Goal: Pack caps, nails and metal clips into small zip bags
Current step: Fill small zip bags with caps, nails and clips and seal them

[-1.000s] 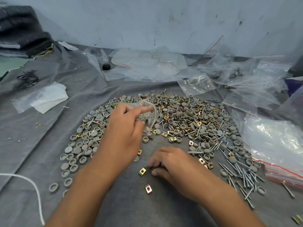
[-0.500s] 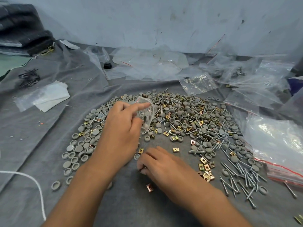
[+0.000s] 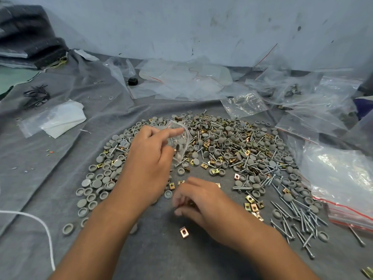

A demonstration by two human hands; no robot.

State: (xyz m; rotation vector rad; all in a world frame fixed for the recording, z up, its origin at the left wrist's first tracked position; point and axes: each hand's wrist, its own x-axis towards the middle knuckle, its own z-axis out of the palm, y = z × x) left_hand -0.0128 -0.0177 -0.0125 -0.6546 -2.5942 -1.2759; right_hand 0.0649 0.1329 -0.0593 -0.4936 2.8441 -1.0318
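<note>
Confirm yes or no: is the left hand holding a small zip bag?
Yes, the left hand pinches a small clear zip bag above the pile.

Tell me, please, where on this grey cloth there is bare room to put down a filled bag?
Bare grey cloth lies near you, between the forearms around one stray metal clip. More lies left, between the grey caps and the white cord. The pile ahead and the nails are crowded.

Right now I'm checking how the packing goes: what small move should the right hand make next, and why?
Probably lift the right hand up to the small zip bag and drop in what it holds. Its fingers are curled as if round a picked-up piece, though that piece is hidden. The left hand holds the bag up over the pile, a few pieces already inside. One metal clip lies loose nearby for afterwards.
</note>
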